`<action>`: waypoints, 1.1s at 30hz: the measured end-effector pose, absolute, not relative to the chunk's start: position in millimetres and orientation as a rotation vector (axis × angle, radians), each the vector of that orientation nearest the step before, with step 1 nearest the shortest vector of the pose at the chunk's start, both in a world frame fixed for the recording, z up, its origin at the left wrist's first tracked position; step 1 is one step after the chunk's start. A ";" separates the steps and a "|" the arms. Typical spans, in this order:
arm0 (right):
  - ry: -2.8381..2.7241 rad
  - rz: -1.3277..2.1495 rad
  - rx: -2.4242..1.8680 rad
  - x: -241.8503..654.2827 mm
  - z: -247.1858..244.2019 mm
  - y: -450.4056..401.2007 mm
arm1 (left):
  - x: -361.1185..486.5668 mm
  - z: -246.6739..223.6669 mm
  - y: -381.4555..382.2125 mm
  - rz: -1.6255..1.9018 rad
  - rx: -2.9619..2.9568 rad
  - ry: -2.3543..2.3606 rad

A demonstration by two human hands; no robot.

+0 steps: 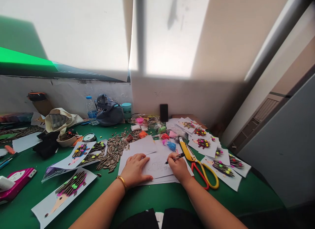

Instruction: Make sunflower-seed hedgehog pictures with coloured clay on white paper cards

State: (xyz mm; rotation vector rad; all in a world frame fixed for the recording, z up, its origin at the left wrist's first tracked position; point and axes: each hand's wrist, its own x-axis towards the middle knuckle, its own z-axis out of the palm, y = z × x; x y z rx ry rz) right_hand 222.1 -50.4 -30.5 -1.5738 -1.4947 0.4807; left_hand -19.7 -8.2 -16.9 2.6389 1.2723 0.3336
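Note:
My right hand (179, 167) grips a black pen (175, 158), its tip down at a sheet of white paper (154, 159) that bears a faint line drawing. On the left part of that sheet my left hand (136, 169) lies flat with fingers spread and holds nothing. A smaller white paper piece (142, 144) overlaps the sheet's upper edge. Scissors with yellow and red handles (198, 161) lie right of my right hand. Left of the paper is a heap of striped sunflower seeds (113, 151).
Hedgehog pictures made with seeds (71, 189) lie on the left, more hedgehog cards (221, 166) on the right. Coloured clay packets (169, 135), a phone (163, 112), a bag (108, 112) and a water bottle (91, 108) line the back. A pink power strip (19, 183) sits far left.

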 end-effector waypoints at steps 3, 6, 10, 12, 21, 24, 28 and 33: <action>-1.469 0.460 -1.562 226.8 -31.8 -47.9 | -19.9 -19.2 -7.7 0.350 2.638 1.283; -1.468 0.451 -1.555 228.7 -33.1 -46.6 | -19.8 -21.6 -7.0 0.365 2.632 1.309; -1.487 0.462 -1.553 226.0 -32.8 -48.3 | -19.9 -22.9 -6.8 0.378 2.631 1.311; -1.521 0.459 -1.551 223.7 -31.6 -49.9 | -19.9 -22.8 -7.1 0.375 2.634 1.306; -1.625 0.424 -1.542 218.7 -28.8 -51.6 | -19.0 -22.3 -6.8 0.374 2.627 1.307; -1.612 0.440 -1.561 219.6 -30.1 -51.3 | -19.1 -21.9 -6.7 0.375 2.629 1.310; -1.584 0.459 -1.556 221.3 -30.9 -51.1 | -19.1 -21.4 -6.8 0.380 2.634 1.303; -1.572 0.424 -1.564 222.0 -31.4 -51.3 | -18.4 -21.0 -7.0 0.371 2.620 1.311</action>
